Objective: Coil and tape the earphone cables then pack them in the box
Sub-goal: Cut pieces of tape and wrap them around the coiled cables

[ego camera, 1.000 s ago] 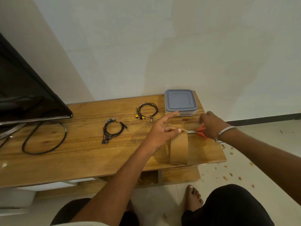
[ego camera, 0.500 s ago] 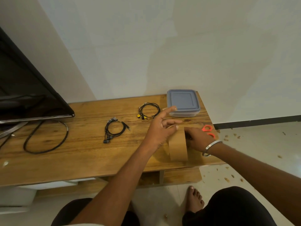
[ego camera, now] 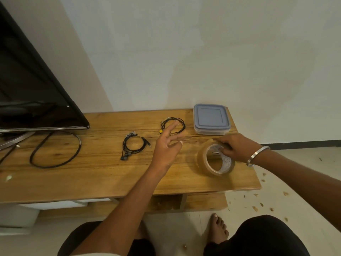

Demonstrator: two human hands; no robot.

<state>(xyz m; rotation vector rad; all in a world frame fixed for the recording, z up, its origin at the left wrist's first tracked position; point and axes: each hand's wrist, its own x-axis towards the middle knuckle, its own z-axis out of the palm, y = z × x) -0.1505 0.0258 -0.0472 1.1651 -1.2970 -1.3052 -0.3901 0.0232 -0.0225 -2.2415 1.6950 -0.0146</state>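
Note:
Two coiled black earphones lie on the wooden table: one with grey buds in the middle, one with a yellow bud farther back, partly behind my left fingers. A clear box with a blue-grey lid stands shut at the back right. My left hand hovers above the table, fingers spread, pinching a faint translucent strip of tape at its fingertips. My right hand grips the brown tape roll, fingers hooked into its core, and the roll rests tilted on the table.
A black TV fills the left, with a thick black cable loop in front of it. A metal tip, likely the scissors, shows through the roll's core. The table's right edge is close to the roll. My bare foot is below.
My right hand left the red scissors, took hold of the tape roll and laid it tilted on the table. My left hand came away from the roll with a strip.

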